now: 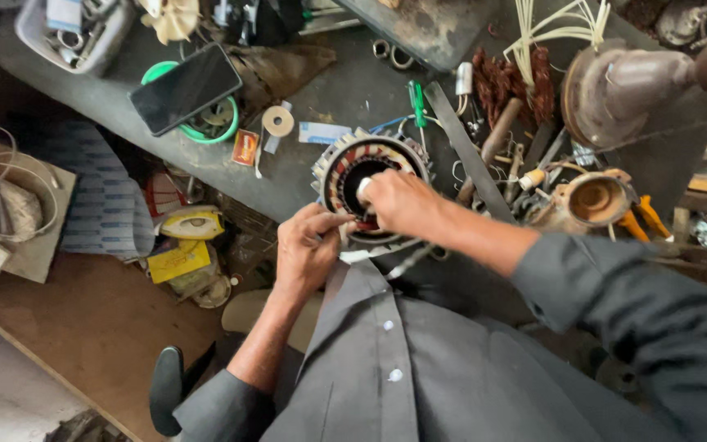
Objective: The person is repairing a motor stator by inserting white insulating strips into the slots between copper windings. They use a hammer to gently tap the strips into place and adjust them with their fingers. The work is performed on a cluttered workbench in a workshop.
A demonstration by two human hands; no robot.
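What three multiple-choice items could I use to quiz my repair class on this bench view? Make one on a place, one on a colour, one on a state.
1. Where does the phone lie?
A. On a green ring
B. On the floor
C. Inside the motor core

2. What colour is the screwdriver handle?
A. Red
B. Green
C. Black

3. What are the hands doing?
A. Both hang free
B. Only one touches the bench
C. Both are on the motor core

Answers: 1 A, the phone rests across the ring on the bench; 2 B, its handle is green; 3 C, the left hand pinches at the core's rim while the right hand covers its near side.
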